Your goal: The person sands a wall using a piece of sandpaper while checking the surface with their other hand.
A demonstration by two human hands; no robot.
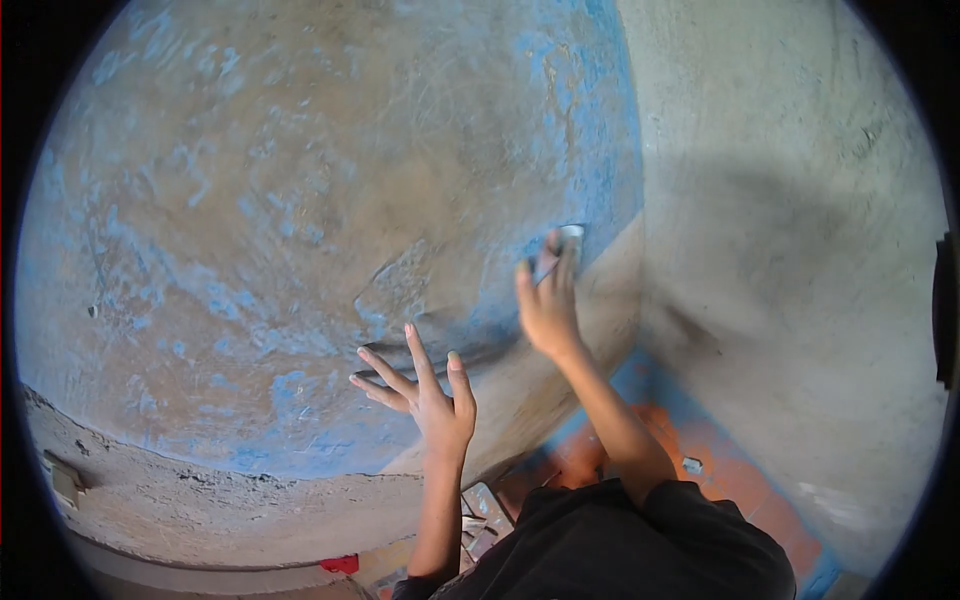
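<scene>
My left hand (430, 400) is raised at the lower middle with its fingers spread, near the wall (400, 190) with patchy blue paint; nothing is in it. To its right, my right hand (550, 305) is pressed toward the blue-painted part of the wall near the corner. Its fingers are on a small pale, flat object (571, 233), which is blurred and partly covered by the fingers, so I cannot make out what it is. A pinkish-grey part shows between the fingers.
A grey-green wall (780, 260) meets the blue one at the right. Below are an orange floor (745, 465) with blue edges and a small light object (692, 466). A red item (340, 564) lies at the lower left, under a rough ledge (230, 510).
</scene>
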